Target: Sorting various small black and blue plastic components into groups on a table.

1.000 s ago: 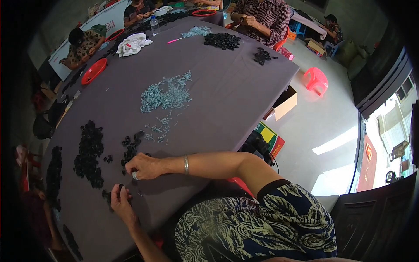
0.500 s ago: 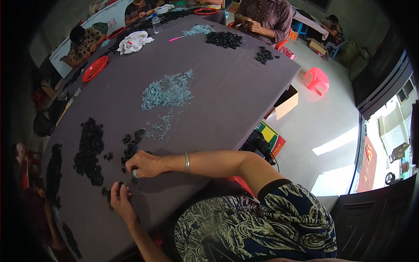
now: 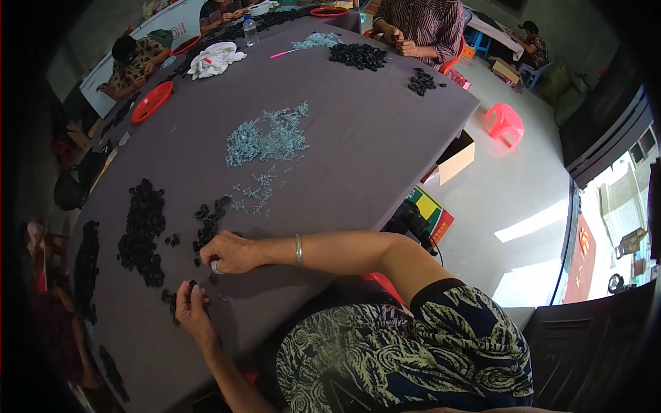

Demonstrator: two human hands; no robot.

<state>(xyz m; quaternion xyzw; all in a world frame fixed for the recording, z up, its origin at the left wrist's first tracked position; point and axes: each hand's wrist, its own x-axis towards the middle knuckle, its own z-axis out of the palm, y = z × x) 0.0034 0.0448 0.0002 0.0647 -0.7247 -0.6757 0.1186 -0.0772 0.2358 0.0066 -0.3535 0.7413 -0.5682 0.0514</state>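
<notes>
My left hand (image 3: 195,313) is closed, pinching a small black plastic piece (image 3: 193,283) between thumb and fingertips. Just above it, to the right, my right hand (image 3: 233,252) bends over the table with its fingers drawn together. What those fingers hold, if anything, is hidden. A pale band or wrap shows on one of its fingers, and a silver bracelet (image 3: 298,250) circles the wrist. Loose black pieces (image 3: 208,219) lie right beside the right hand. A few more black pieces (image 3: 168,300) sit next to the left hand.
Small pale-blue springs (image 3: 265,141) lie heaped mid-table, with a sparser scatter towards me. A larger black pile (image 3: 142,237) is to the left. Farther off are a red basket (image 3: 152,102), a white cloth (image 3: 216,60) and a bottle (image 3: 250,32). Other people sit around the table.
The whole view has shifted slightly. Both hands stay closed in almost the same spots, the left still with its black piece.
</notes>
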